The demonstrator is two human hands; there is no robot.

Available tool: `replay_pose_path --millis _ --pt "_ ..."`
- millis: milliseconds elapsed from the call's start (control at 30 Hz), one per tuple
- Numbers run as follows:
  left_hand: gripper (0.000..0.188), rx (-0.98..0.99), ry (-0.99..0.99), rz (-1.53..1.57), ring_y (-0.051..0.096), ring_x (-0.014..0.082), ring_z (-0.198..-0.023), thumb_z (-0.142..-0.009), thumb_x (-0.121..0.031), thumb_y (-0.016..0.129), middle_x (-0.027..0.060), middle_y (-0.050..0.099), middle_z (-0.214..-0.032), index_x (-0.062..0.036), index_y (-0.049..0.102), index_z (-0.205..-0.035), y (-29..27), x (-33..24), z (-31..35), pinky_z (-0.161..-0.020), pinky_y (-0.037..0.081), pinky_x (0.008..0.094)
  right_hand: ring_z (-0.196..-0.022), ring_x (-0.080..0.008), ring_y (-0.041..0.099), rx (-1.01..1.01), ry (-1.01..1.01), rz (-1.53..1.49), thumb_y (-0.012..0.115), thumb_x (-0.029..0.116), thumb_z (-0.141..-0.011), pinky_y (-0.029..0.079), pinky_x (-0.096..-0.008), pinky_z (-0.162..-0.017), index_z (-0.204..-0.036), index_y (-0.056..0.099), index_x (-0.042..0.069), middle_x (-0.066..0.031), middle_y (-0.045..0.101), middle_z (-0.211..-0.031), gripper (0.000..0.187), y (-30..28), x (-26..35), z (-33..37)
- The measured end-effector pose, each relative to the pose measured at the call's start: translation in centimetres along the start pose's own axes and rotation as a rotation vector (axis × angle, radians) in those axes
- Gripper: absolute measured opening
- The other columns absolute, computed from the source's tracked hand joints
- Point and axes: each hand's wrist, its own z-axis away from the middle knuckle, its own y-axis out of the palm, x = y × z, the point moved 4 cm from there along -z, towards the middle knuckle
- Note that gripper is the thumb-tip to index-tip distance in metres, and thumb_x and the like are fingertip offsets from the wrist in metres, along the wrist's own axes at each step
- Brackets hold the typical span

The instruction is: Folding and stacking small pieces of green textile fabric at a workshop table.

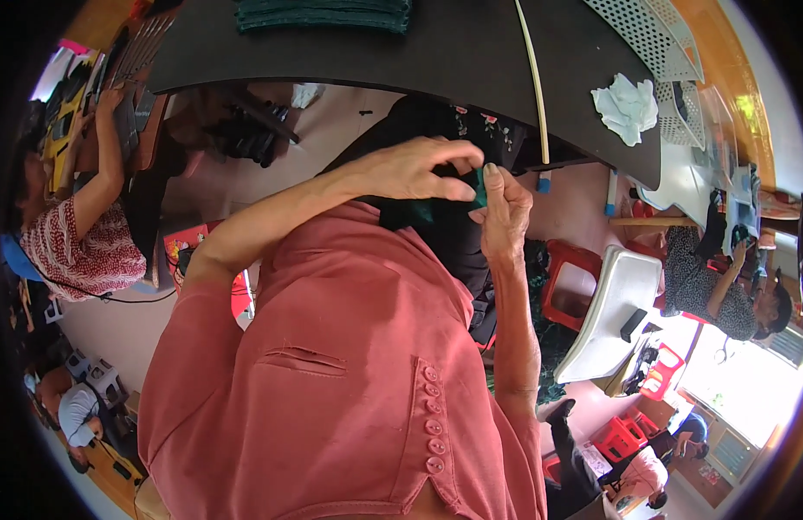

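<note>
Head view: the left hand reaches in from the left on a bare, bent forearm, palm down, with thumb and fingertips pinched on the upper edge of a small dark green fabric piece. The right hand rises from the lower edge, fingers straight and close together, pressing the same piece from the right side. The fabric piece sits between both hands, in front of the wearer's chest, above dark cloth on the lap and below the table edge. A salmon-pink shirt fills the lower centre.

The dark table spans the top and carries a stack of green fabric, a thin pale stick, crumpled white paper and a white perforated tray. Other people sit at left and right, with red stools on the pinkish floor.
</note>
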Motion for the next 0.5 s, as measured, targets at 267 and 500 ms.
replay_pose_path --millis 267,500 --pt "0.032 0.249 -0.286 0.290 0.050 0.0138 -0.064 -0.089 -0.029 0.056 0.0049 0.050 -0.062 0.0017 0.062 -0.092 2.0 2.9 0.8 -0.065 0.042 0.0289 -0.047 0.0003 0.031 -0.025 0.050 -0.361 0.054 0.025 -0.094 0.027 -0.0158 -0.040 -0.072 0.056 0.010 0.0089 0.040 -0.058 0.028 -2.3 -2.6 -1.3" --pt "0.019 0.223 -0.493 0.451 0.044 0.0081 -0.055 -0.088 -0.019 0.053 -0.0006 0.047 -0.057 -0.0024 0.059 -0.080 0.1 3.5 5.5 -0.052 0.036 0.0259 -0.044 -0.0012 0.029 -0.096 0.142 -0.568 0.055 0.023 -0.093 0.022 -0.0177 -0.038 -0.074 0.054 0.011 0.0071 0.042 -0.058 0.023 -4.2 -6.2 -3.2"
